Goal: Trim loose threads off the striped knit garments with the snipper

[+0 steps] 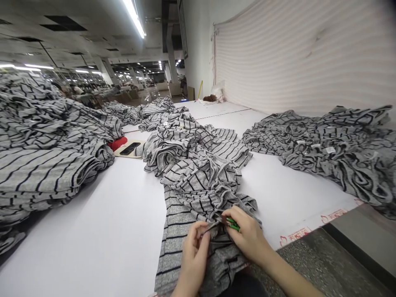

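Head: two hands (pixel 194 253) (pixel 248 236), apparently one green tool (pixel 232 224).

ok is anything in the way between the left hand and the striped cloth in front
Nothing visible is: the left hand pinches the cloth directly. The right hand, close beside it, holds the green snips.

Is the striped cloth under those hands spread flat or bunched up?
Partly both: the striped cloth lies fairly flat beside the left hand, but gathers in folds near the right hand.
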### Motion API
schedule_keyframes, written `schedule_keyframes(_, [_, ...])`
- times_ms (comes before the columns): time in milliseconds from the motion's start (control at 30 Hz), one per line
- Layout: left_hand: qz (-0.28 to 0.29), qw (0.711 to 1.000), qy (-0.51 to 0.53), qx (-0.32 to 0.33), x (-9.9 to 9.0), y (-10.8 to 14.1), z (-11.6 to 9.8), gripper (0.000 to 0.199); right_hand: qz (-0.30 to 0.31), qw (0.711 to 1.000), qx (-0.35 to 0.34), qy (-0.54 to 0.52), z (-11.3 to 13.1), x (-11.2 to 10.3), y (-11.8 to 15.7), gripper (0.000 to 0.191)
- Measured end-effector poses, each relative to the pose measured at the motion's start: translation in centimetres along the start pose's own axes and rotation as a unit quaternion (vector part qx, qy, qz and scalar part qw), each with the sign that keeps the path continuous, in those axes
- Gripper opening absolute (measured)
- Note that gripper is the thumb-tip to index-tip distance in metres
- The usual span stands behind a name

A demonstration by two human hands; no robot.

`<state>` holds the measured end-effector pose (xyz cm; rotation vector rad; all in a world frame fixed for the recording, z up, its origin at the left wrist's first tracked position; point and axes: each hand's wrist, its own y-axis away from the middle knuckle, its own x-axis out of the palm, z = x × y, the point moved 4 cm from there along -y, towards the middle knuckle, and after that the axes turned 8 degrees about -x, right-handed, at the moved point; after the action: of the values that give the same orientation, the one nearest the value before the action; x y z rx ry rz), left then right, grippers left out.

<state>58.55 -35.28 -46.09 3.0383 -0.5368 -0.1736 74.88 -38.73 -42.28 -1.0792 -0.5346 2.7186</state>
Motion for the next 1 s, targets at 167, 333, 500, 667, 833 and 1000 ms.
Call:
schedule_keyframes(167, [0.042,0.981,0.146,-0.118,0.2,-0.5,0.0,0.041,0.068,0.997,0.014,-0.017,0.4,-1.2,-0.3,0.013])
schedule_keyframes(333, [0.052,0.977,0.164,-0.125,0.4,-0.6,-0.2,0.039,0.104,0.993,-0.030,0.044,1.4,-1.4,0.2,0.019])
schedule_keyframes(500, [0.060,0.978,0.154,-0.125,0.4,-0.7,-0.1,0.037,0.106,0.991,-0.051,0.058,1.4,-1.1,0.0,0.017])
schedule_keyframes(667, [0.055,0.977,0.160,-0.131,0.3,-0.7,-0.2,0.035,0.098,0.993,-0.045,0.038,1.1,-1.2,0.0,0.018])
schedule_keyframes(833, [0.056,0.976,0.159,-0.141,0.6,-0.9,-0.3,0.029,0.089,0.995,-0.036,0.040,0.8,-1.1,0.0,0.018])
schedule_keyframes(1000, [0.089,0.992,0.020,-0.085,-0.2,-1.5,-1.8,0.022,0.083,0.996,0.004,-0.021,-0.5,-1.8,0.2,0.019])
